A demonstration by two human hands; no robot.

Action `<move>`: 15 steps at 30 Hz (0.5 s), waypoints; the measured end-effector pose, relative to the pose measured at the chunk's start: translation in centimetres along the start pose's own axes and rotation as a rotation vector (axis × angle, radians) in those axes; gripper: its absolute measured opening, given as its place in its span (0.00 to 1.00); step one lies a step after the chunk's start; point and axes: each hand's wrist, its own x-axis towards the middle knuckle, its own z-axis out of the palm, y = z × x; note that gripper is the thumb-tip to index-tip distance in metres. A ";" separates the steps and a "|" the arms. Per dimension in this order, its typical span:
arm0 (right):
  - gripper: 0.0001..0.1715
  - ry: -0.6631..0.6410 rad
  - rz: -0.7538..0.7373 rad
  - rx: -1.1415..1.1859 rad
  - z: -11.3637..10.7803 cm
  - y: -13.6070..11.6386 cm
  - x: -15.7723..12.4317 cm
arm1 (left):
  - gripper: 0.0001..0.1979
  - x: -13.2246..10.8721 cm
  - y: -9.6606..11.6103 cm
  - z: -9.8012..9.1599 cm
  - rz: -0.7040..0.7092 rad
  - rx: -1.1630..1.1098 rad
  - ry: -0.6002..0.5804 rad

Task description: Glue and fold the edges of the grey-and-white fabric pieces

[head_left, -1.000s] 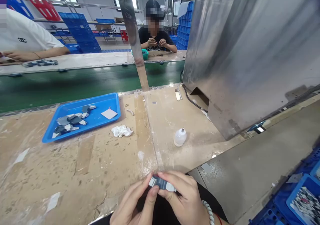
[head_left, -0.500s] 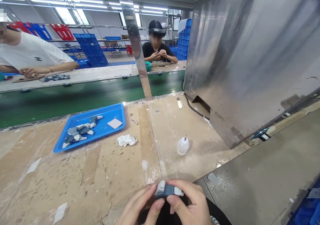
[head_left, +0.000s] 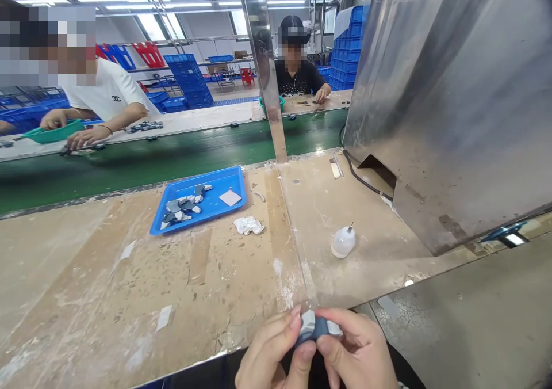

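A small dark blue-grey and white part (head_left: 319, 327) is pinched between both my hands at the bottom of the view, past the table's near edge. My left hand (head_left: 276, 349) grips its left end with thumb and fingers. On its right end, the thumb and forefinger of my right hand (head_left: 360, 346) are closed. Beyond them stands a translucent bottle (head_left: 343, 243) with a thin metal tip. Several similar grey and white parts (head_left: 185, 206) lie in a blue tray (head_left: 219, 212), beside a pale square piece (head_left: 230, 198). A crumpled white tissue (head_left: 249, 225) is near the tray.
A green conveyor belt (head_left: 194, 157) crosses behind the worktable (head_left: 241, 274). Two people sit beyond it, one with a hand reaching over the belt's far edge. A large metal panel (head_left: 466, 113) rises at the right, with a black cable (head_left: 362, 180) at its foot.
The camera view has swung left, so the table things appear further right. Both my hands still hold the part. The person at the left now reaches to the belt's edge, a green basket beside them.
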 end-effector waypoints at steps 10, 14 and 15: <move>0.08 0.132 -0.806 -0.589 -0.6 -1.6 2.4 | 0.09 2.0 -1.1 -1.2 -0.072 0.161 -0.187; 0.11 0.111 -0.882 -0.661 -0.6 -1.2 2.3 | 0.11 1.8 -1.1 -1.3 -0.041 0.150 -0.198; 0.12 0.103 -0.895 -0.671 -0.6 -1.2 2.2 | 0.11 1.6 -1.2 -1.3 -0.025 0.150 -0.194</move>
